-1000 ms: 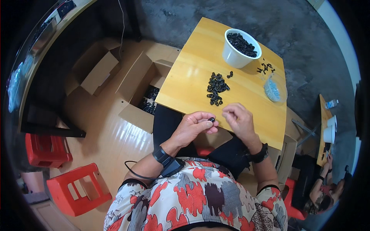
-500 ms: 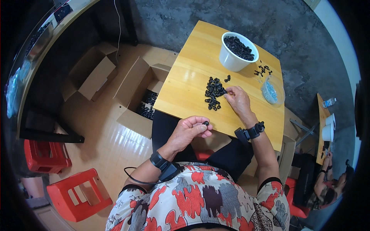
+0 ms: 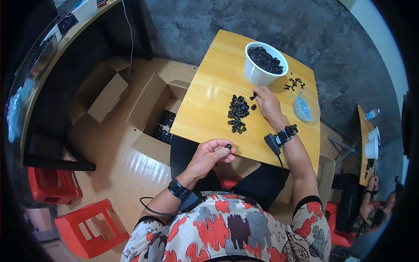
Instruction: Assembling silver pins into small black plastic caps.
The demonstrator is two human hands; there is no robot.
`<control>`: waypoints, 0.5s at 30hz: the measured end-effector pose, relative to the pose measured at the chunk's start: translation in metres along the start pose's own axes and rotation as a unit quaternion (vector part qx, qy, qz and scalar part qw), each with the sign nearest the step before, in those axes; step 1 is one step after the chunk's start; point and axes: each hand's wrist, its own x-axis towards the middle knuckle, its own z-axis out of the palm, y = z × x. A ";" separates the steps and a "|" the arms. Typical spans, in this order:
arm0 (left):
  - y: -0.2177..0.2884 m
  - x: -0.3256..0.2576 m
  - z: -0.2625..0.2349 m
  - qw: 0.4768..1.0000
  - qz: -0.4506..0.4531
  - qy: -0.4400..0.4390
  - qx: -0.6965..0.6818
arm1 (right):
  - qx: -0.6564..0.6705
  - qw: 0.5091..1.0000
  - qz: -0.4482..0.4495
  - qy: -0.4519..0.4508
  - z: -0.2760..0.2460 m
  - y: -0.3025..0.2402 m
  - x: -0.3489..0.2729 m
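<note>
The left hand (image 3: 209, 155) hangs just off the near edge of the yellow table (image 3: 205, 109), fingers curled narrow around a small black part (image 3: 228, 146) pinched between thumb and forefinger. The right hand (image 3: 267, 102) lies on the tabletop with fingers low and nearly flat, tips at a loose black piece (image 3: 253, 95) between the pile of black parts (image 3: 238, 114) and the white bucket (image 3: 262, 70); whether it has a grip on that piece cannot be told. The bucket holds more of the same parts. A smaller scatter (image 3: 293, 83) and a clear bag of pale bits (image 3: 303, 107) lie further right.

Judgement: the pick goes best if the right fingertips isolate one piece at the edge of the pile, not from its middle, so neighbours are not dragged toward the table edge. The left hand's pinch should remain firm, since nothing lies beneath it to catch a dropped part.
</note>
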 end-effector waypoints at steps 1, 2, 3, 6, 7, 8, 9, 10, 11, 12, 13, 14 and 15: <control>0.000 0.001 0.000 1.000 0.000 0.000 0.000 | -0.001 1.000 -0.005 -0.028 0.001 0.004 0.001; 0.000 0.002 0.000 1.000 -0.001 -0.001 0.001 | -0.002 0.998 -0.010 -0.056 0.002 0.008 0.001; 0.000 0.002 -0.001 1.000 0.002 -0.003 -0.005 | -0.001 0.998 -0.009 -0.057 0.001 0.007 0.000; -0.001 0.004 -0.001 1.000 0.005 -0.004 -0.014 | 0.023 0.997 0.032 -0.073 -0.005 0.004 -0.008; -0.002 0.005 -0.001 1.000 0.005 -0.003 -0.017 | 0.017 0.997 0.031 -0.063 -0.006 0.004 -0.013; -0.001 0.006 0.000 1.000 0.004 -0.002 -0.018 | 0.011 0.998 0.030 -0.052 -0.006 0.004 -0.019; -0.001 0.006 0.002 1.000 0.001 -0.002 -0.006 | 0.009 0.998 0.031 -0.052 -0.009 0.003 -0.024; 0.000 0.006 0.003 1.000 -0.002 -0.003 0.006 | 0.057 0.997 0.032 -0.029 -0.011 0.003 -0.030; -0.001 0.007 0.004 1.000 -0.002 -0.004 0.006 | 0.105 0.994 0.032 -0.006 -0.013 0.002 -0.035; -0.002 0.008 0.005 1.000 0.003 -0.008 0.002 | 0.105 0.994 0.033 -0.005 -0.015 0.001 -0.038; -0.002 0.008 0.007 1.000 0.009 -0.012 -0.002 | 0.120 0.990 0.070 -0.002 -0.019 -0.001 -0.041; -0.001 0.009 0.009 1.000 0.009 -0.012 -0.001 | 0.135 0.985 0.108 0.002 -0.022 -0.004 -0.045; -0.001 0.009 0.010 1.000 0.012 -0.012 -0.003 | 0.136 0.985 0.107 0.002 -0.023 -0.007 -0.049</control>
